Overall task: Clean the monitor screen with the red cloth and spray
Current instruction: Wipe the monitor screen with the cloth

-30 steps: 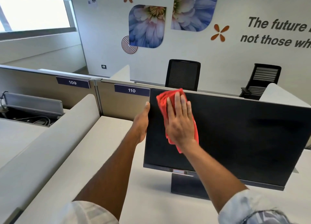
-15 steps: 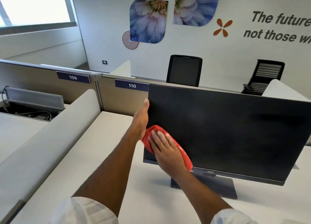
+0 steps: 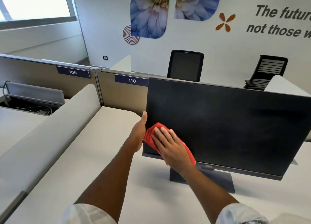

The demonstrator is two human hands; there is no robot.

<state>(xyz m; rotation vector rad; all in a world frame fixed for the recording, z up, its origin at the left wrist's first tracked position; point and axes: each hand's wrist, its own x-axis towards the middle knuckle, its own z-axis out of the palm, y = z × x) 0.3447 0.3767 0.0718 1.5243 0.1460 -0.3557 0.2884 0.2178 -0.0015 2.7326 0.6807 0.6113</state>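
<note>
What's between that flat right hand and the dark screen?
The red cloth, pressed flat against the monitor screen under the right hand, near the lower left corner, in the head view.

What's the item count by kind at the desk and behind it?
Monitor: 1
Red cloth: 1
Office chairs: 2
Desk number labels: 2
Spray bottle: 0 in view
Total: 6

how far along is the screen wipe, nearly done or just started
In hand: the right hand presses the red cloth flat on the lower left corner of the monitor screen, while the left hand steadies the left edge. Done: hard to judge; the dark screen shows faint haze near its middle. Left: likely the wide stretch to the right. No spray bottle is in view.
</note>
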